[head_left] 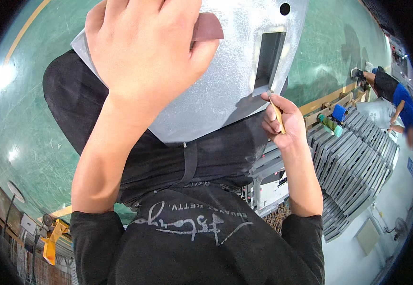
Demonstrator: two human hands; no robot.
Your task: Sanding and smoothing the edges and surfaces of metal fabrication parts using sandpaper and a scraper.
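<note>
A grey sheet-metal panel rests across my lap, with a rectangular cut-out near its right side and a round hole above that. My left hand reaches over the panel, closed on a reddish-brown flat piece that looks like sandpaper; its fingertips are cut off by the upper edge. At the lower end of the cut-out, my right hand pinches a thin yellow strip between thumb and fingers. The strip's upper tip is by the panel's edge, and I cannot tell whether it touches.
Stacks of grey metal parts stand to the right, with a green roll and a blue container beside them. Farther right, a person in a blue shirt bends over. At lower left is a yellow object. The floor is green.
</note>
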